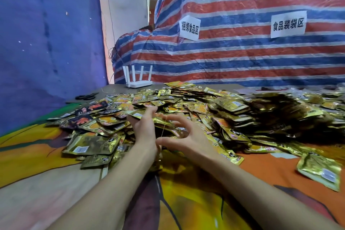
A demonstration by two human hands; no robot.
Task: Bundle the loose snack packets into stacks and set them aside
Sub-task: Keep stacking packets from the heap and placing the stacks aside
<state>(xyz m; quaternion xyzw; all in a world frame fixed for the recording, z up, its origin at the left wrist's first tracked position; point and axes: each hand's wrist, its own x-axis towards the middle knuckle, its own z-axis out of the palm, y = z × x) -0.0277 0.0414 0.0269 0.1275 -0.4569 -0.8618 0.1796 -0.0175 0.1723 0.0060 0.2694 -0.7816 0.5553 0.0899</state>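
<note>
left hand flat in the heap, right hand cupped at its edge

left hand [143, 127] reaches in with fingers fairly straight and spread, their tips resting among the gold packets; it grips nothing that i can make out. right hand [188, 137] is just beside it at 3 o'clock, fingers curved into a loose c, thumb stretched toward the left wrist. a thin thread [163, 127] stands between the two hands; whether the right hand pinches it cannot be told.

the heap of snack packets [205, 102] lies at 12 o'clock from both hands and spreads from 9 to 3 o'clock across the table's printed cloth [186, 201]. the packets under the fingers lie every which way, so there is no shared long axis; squaring a handful would seem the first need before any tying. the left hand is deeper in and nearer the loose ones, so it looks the likelier to gather, with the right ready to close against it. at 1 o'clock some stacked packets [231, 106] sit edge to edge in rough rows. one lone packet [319, 172] lies well apart at 4 o'clock.

no bound stack shows clearly, so the task seems early. slick foil will likely slide when squeezed.

far off at 11 o'clock stands a white router [138, 80] and, at 10 o'clock, black scissors [85, 96], before a striped tarpaulin [242, 52].
</note>
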